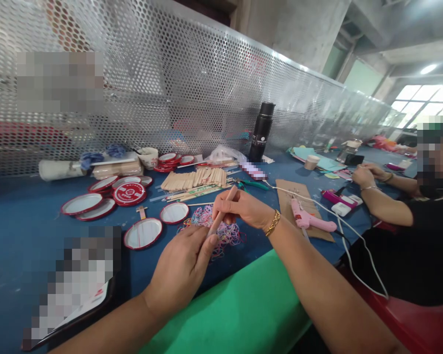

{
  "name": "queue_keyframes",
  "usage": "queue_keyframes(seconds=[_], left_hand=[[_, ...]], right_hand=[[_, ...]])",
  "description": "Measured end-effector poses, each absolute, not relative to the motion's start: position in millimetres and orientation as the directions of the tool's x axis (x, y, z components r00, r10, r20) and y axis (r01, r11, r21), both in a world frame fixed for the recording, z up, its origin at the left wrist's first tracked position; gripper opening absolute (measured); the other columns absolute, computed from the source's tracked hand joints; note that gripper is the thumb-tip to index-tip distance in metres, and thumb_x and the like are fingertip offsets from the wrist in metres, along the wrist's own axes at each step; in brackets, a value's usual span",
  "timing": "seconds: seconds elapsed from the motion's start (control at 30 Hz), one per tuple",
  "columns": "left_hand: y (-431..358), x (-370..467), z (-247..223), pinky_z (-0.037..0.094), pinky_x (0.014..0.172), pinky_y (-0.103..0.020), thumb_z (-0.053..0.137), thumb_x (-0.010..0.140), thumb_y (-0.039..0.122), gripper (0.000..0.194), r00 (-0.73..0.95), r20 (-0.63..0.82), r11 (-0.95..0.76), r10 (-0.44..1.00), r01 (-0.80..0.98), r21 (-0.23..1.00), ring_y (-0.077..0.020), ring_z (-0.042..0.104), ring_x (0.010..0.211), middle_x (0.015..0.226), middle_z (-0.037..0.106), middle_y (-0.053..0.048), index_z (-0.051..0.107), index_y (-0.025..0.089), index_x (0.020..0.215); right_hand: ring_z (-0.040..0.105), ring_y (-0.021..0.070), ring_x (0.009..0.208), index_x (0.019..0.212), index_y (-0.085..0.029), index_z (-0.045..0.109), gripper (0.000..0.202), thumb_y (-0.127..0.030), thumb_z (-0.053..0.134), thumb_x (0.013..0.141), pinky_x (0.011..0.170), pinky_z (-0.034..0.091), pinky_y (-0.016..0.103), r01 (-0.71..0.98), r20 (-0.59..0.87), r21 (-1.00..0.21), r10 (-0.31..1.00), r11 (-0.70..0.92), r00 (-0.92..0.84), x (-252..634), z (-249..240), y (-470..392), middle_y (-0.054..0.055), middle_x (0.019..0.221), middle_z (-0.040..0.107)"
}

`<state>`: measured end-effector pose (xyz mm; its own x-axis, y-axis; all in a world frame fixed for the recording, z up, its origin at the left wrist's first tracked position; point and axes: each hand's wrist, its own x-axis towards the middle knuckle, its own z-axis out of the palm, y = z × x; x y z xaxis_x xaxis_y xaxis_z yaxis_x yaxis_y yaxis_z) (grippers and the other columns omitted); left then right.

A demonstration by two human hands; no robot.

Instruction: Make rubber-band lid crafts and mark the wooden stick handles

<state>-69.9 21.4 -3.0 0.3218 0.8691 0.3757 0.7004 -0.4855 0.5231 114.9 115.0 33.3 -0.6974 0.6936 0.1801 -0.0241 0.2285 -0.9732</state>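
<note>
Between my hands a flat wooden craft stick [223, 211], pinkish in this light, is held at a slant; whether it is one stick or several stacked I cannot tell. My left hand [182, 258] pinches its lower end between thumb and fingers. Near the upper end, the thumb and fingers of my right hand [245, 209] close on it. Just below lies a tangled pile of coloured rubber bands [227, 238]. Left of the pile are round red-rimmed jar lids [143, 233] and a small cross-shaped stick piece [142, 212]. A row of craft sticks [194, 179] lies behind.
A pink glue gun [312, 221] rests on cardboard [286, 189], with a white cable [365, 246] trailing right. Behind stand a black bottle [262, 132] and a cup [148, 158] by the perforated metal screen [206, 83]. At right another person's hands [369, 174] work. A tablet-like device [96, 300] lies left.
</note>
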Motion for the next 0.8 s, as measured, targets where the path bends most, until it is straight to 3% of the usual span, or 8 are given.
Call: queue_keyframes(seconds=[0.33,0.4,0.47,0.57,0.63,0.7,0.8], left_hand=[[19.1,-71.8,-0.1,0.036,0.059,-0.032,0.027,0.106,0.044,0.048,0.278,0.420,-0.482,0.864,0.699,0.529,-0.0198,0.054,0.062,0.064,0.057,-0.001,0.046,0.024,0.067],[17.3,-72.1,-0.9,0.036,0.058,-0.032,0.029,0.107,0.042,0.047,0.286,0.442,-0.500,0.850,0.702,0.508,-0.0196,0.054,0.061,0.064,0.056,0.000,0.046,0.024,0.067],[16.5,-71.9,-2.2,0.038,0.059,-0.032,0.029,0.107,0.040,0.046,0.305,0.469,-0.528,0.829,0.703,0.477,-0.0200,0.054,0.063,0.066,0.057,-0.001,0.046,0.024,0.067],[20.1,-72.0,-4.7,0.041,0.063,-0.032,0.032,0.107,0.038,0.044,0.283,0.514,-0.535,0.810,0.715,0.450,-0.0206,0.056,0.067,0.070,0.058,-0.001,0.051,0.023,0.070],[25.1,-72.9,-6.3,0.045,0.070,-0.033,0.037,0.106,0.037,0.037,0.234,0.534,-0.510,0.813,0.727,0.459,-0.0214,0.060,0.076,0.078,0.062,-0.002,0.062,0.022,0.084],[29.9,-74.1,-7.6,0.047,0.075,-0.034,0.041,0.105,0.034,0.031,0.192,0.538,-0.480,0.821,0.742,0.468,-0.0221,0.063,0.083,0.087,0.063,-0.003,0.067,0.021,0.112],[33.5,-75.1,-9.0,0.048,0.070,-0.033,0.043,0.104,0.030,0.037,0.199,0.542,-0.478,0.817,0.759,0.442,-0.0213,0.061,0.078,0.083,0.058,-0.003,0.065,0.021,0.132]], right_hand=[[0.042,0.0081,0.044,0.060,-0.019,0.066,0.039,-0.047,0.059,0.086,0.044,0.033,0.023,-0.052,0.267,-0.957,0.801,0.285,-0.536,99.4,40.6,109.4,-0.003,0.048,0.053],[0.039,0.0085,0.043,0.057,-0.020,0.060,0.040,-0.045,0.057,0.088,0.043,0.030,0.024,-0.067,0.282,-0.958,0.875,0.279,-0.394,111.2,47.0,118.6,-0.004,0.047,0.049],[0.031,0.0083,0.042,0.057,-0.022,0.050,0.042,-0.044,0.053,0.092,0.043,0.027,0.025,-0.152,0.292,-0.950,0.947,0.272,-0.135,128.4,53.0,131.3,-0.005,0.046,0.043],[0.029,0.0086,0.043,0.065,-0.023,0.051,0.039,-0.044,0.047,0.097,0.044,0.030,0.024,-0.221,0.305,-0.913,0.933,0.344,0.190,144.7,53.5,145.6,-0.006,0.047,0.041],[0.038,0.0078,0.044,0.078,-0.021,0.059,0.032,-0.045,0.050,0.097,0.044,0.035,0.022,-0.224,0.271,-0.926,0.947,0.305,0.170,141.5,46.8,147.5,-0.002,0.057,0.057],[0.052,0.0084,0.050,0.098,-0.021,0.064,0.025,-0.044,0.054,0.096,0.048,0.041,0.022,-0.171,0.262,-0.948,0.964,0.267,0.048,130.4,38.0,145.7,0.000,0.068,0.067],[0.066,0.0100,0.062,0.109,-0.022,0.062,0.018,-0.033,0.052,0.098,0.061,0.050,0.024,-0.020,0.306,-0.952,0.947,0.305,-0.093,115.1,27.8,143.9,0.000,0.076,0.070]])
